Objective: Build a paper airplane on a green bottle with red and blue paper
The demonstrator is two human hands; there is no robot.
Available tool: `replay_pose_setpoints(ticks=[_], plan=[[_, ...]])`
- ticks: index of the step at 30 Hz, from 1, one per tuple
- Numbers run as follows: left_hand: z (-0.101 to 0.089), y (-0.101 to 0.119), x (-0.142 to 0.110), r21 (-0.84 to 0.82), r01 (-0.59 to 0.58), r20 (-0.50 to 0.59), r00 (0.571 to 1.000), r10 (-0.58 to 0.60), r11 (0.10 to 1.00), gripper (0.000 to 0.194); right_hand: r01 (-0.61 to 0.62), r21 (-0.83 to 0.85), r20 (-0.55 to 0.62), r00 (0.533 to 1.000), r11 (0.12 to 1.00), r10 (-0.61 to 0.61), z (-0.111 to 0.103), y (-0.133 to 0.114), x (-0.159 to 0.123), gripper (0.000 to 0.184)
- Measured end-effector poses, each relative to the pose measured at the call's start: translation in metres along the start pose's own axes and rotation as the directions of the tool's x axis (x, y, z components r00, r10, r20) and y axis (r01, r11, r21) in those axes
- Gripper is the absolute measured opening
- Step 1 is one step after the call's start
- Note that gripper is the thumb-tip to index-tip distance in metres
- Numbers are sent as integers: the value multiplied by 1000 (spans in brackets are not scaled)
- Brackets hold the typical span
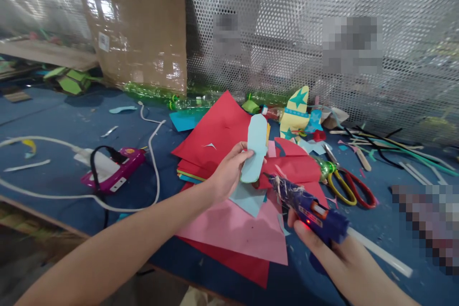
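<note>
Between the thumb and fingers of my left hand [231,172] is a light blue paper cutout [256,146], long and rounded at the top, held upright above the paper stack. My right hand [330,253] is wrapped round a dark blue glue gun [308,210], its small red light glowing. A white glue stick [382,251] sticks out of the gun's back. The nozzle, covered in glue strands, points left toward the lower edge of the cutout. Just behind the nozzle lies a green plastic bottle wrapped in red paper [296,167], with a red fin.
Under my hands lie red sheets [211,138] and a pink sheet [236,229]. Scissors [353,189] rest at the right. A purple power strip [114,172] with a looping white cable sits left. Behind stand a yellow starred paper rocket [296,114], cardboard [139,24] and a perforated metal panel [279,24].
</note>
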State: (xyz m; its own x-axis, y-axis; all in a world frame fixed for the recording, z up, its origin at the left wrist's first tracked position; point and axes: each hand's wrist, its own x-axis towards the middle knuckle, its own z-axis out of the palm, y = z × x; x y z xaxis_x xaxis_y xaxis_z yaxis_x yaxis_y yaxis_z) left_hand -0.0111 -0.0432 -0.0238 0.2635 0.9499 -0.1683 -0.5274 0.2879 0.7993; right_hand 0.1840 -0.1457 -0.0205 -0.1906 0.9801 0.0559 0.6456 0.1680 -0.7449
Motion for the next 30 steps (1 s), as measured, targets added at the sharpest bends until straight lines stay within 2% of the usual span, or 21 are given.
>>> replay_pose_setpoints(ticks=[7,12,17,21,27,30], plan=[[0,-1,-1,7,-1,-4,1000,1,1000,5,-14,-6,-2,1000,1000,14,2,-1,2,43],[-2,-2,1,5,-8,17,1000,8,1000,5,-27,-57,-29,999,998,25,-2,-7,2,43],[-1,-1,0,18,-16,7,1000,16,1000,4,-76,-132,-76,995,988,66,-7,-2,-1,48],[-1,-2,-1,24,-11,-2,1000,11,1000,3,-74,-113,-59,996,991,68,-4,2,-2,46],[-2,-4,1,27,-14,-3,1000,14,1000,2,-85,-83,-29,996,993,83,1,0,-3,59],[-2,-4,0,25,-15,1,1000,15,1000,3,-110,-102,-56,993,989,104,-2,2,-4,56]])
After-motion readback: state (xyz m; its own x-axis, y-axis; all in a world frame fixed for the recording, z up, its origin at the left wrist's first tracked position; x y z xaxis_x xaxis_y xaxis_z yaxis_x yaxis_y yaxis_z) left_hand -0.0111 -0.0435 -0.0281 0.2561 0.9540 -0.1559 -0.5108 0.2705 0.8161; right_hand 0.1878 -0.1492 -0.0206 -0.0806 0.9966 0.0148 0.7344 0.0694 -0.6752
